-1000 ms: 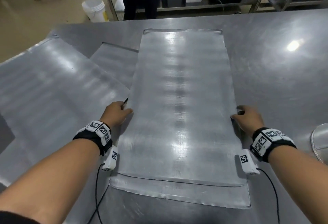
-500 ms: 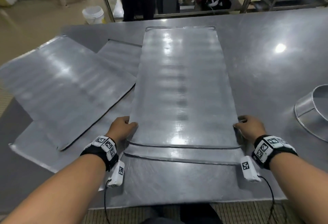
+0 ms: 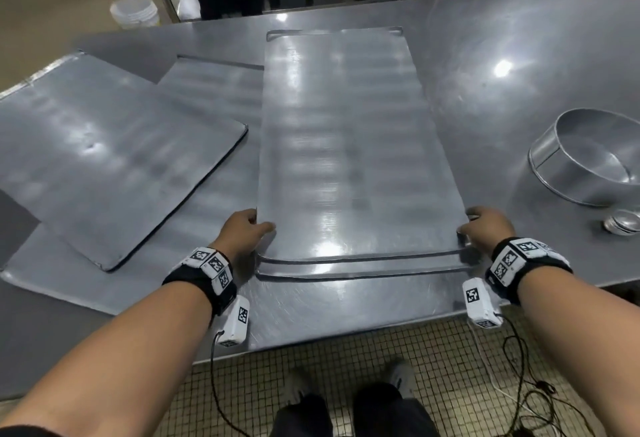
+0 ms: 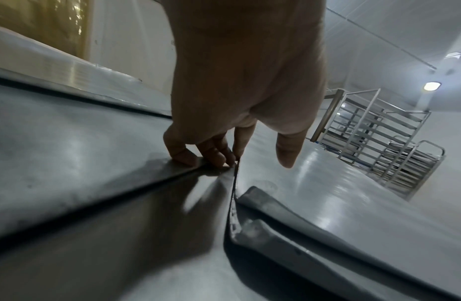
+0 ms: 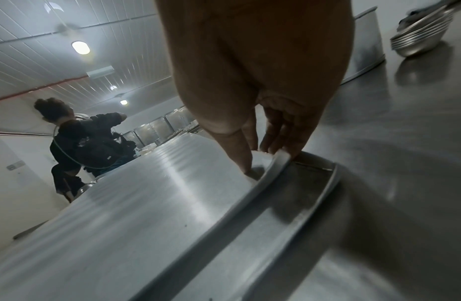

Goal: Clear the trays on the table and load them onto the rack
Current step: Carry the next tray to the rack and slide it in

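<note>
A long flat metal tray (image 3: 346, 145) lies upside-down on top of another tray (image 3: 360, 272), whose near rim shows just beneath it. My left hand (image 3: 246, 232) grips the top tray's left long edge near its front corner, thumb on top, fingers curled under the rim (image 4: 234, 160). My right hand (image 3: 485, 227) grips the right long edge the same way, thumb pressed on the surface (image 5: 246, 163). Two more trays (image 3: 104, 159) lie overlapped at the left. A tray rack (image 4: 378, 138) stands beyond the table in the left wrist view.
A round metal pan (image 3: 595, 163) and a stack of small metal dishes (image 3: 621, 223) sit at the right of the steel table (image 3: 502, 90). A white bucket (image 3: 135, 12) and a person (image 5: 87, 140) stand past the far edge. Cables hang by my legs.
Both hands have slid the top tray toward me, so its near edge has closed up on the lower tray's near rim. My head has drawn back, showing the table's front edge.
</note>
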`<action>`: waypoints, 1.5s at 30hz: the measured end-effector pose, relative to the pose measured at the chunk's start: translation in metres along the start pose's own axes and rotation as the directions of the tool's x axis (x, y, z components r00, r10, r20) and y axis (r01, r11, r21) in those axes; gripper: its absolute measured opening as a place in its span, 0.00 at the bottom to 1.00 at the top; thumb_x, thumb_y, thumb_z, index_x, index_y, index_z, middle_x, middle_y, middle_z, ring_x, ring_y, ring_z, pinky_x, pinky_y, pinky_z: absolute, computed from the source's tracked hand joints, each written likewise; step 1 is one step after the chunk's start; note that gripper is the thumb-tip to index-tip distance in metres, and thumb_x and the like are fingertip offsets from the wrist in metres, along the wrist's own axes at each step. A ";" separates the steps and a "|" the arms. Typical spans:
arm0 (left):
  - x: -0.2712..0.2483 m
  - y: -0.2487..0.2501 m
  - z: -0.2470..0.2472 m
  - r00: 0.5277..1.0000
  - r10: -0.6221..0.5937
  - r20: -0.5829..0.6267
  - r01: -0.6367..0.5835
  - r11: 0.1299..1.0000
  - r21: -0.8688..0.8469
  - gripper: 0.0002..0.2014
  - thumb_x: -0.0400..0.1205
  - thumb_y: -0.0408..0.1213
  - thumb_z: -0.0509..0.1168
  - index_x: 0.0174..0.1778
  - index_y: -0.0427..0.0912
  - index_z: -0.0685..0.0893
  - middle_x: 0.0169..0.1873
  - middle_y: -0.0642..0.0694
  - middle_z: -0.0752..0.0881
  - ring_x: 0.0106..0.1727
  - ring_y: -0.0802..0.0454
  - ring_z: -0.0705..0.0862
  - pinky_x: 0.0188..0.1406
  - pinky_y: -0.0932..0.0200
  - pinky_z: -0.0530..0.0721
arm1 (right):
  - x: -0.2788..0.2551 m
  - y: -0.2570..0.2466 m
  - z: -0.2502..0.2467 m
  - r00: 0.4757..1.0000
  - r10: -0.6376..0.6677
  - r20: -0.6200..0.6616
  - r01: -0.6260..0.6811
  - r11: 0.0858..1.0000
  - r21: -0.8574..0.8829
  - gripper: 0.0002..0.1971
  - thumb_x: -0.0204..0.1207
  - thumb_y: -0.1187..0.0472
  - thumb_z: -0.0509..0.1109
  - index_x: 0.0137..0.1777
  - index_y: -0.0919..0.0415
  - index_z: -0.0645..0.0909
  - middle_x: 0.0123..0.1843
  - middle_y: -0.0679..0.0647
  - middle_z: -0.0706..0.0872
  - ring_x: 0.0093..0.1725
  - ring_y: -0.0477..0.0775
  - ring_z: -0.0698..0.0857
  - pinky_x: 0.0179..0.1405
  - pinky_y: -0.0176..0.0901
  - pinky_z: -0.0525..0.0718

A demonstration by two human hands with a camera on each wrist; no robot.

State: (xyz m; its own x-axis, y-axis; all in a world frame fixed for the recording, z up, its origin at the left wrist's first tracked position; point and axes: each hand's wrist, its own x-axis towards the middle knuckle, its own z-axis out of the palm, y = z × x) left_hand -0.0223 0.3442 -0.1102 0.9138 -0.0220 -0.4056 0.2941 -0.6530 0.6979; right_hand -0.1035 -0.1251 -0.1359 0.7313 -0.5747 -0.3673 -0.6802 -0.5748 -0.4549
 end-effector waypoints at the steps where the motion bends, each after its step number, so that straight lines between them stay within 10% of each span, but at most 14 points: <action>1: -0.002 0.000 0.007 1.000 0.004 0.007 -0.005 1.000 0.022 0.12 0.73 0.49 0.76 0.35 0.46 0.82 0.32 0.52 0.84 0.36 0.51 0.82 0.42 0.54 0.83 | 0.000 0.005 -0.005 1.000 0.004 0.001 -0.004 1.000 -0.021 0.27 0.61 0.73 0.80 0.64 0.63 0.87 0.58 0.63 0.90 0.58 0.65 0.88 0.56 0.46 0.84; 6: -0.012 -0.002 0.042 0.996 0.071 0.046 -0.078 0.982 0.171 0.20 0.69 0.60 0.71 0.38 0.45 0.83 0.34 0.45 0.86 0.39 0.43 0.85 0.41 0.47 0.85 | 0.004 0.034 -0.034 1.000 -0.023 0.015 0.024 0.998 -0.065 0.09 0.65 0.69 0.76 0.45 0.61 0.85 0.47 0.63 0.91 0.49 0.66 0.88 0.51 0.49 0.86; 13: -0.066 0.027 0.087 0.985 0.116 -0.129 -0.066 0.937 0.343 0.38 0.76 0.61 0.69 0.79 0.48 0.70 0.74 0.41 0.71 0.77 0.39 0.66 0.74 0.39 0.70 | -0.020 0.046 -0.046 0.973 -0.227 -0.034 0.229 0.967 0.108 0.22 0.77 0.56 0.75 0.70 0.56 0.82 0.66 0.59 0.84 0.62 0.62 0.84 0.60 0.47 0.80; 21: -0.131 0.049 0.140 0.942 0.315 0.116 -0.324 0.766 0.555 0.28 0.72 0.71 0.63 0.61 0.58 0.83 0.61 0.53 0.76 0.64 0.50 0.72 0.68 0.44 0.72 | -0.087 0.052 -0.004 0.784 -0.602 0.156 0.620 0.775 -0.122 0.31 0.69 0.37 0.79 0.67 0.53 0.86 0.66 0.51 0.84 0.68 0.54 0.77 0.71 0.51 0.76; 45: -0.169 0.006 0.155 0.881 0.466 -0.086 -0.369 0.788 0.492 0.13 0.80 0.54 0.71 0.51 0.50 0.93 0.43 0.54 0.80 0.49 0.53 0.76 0.51 0.51 0.79 | -0.113 0.097 0.014 0.785 -0.619 0.006 0.618 0.784 -0.059 0.09 0.73 0.46 0.79 0.49 0.46 0.90 0.49 0.43 0.84 0.53 0.48 0.77 0.59 0.52 0.71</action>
State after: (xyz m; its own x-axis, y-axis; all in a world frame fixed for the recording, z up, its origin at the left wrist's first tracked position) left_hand -0.2179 0.2264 -0.1287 0.9659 -0.2583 0.0189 -0.2432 -0.8795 0.4091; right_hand -0.2513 -0.1080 -0.1500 0.9957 -0.0924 -0.0114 -0.0841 -0.8401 -0.5359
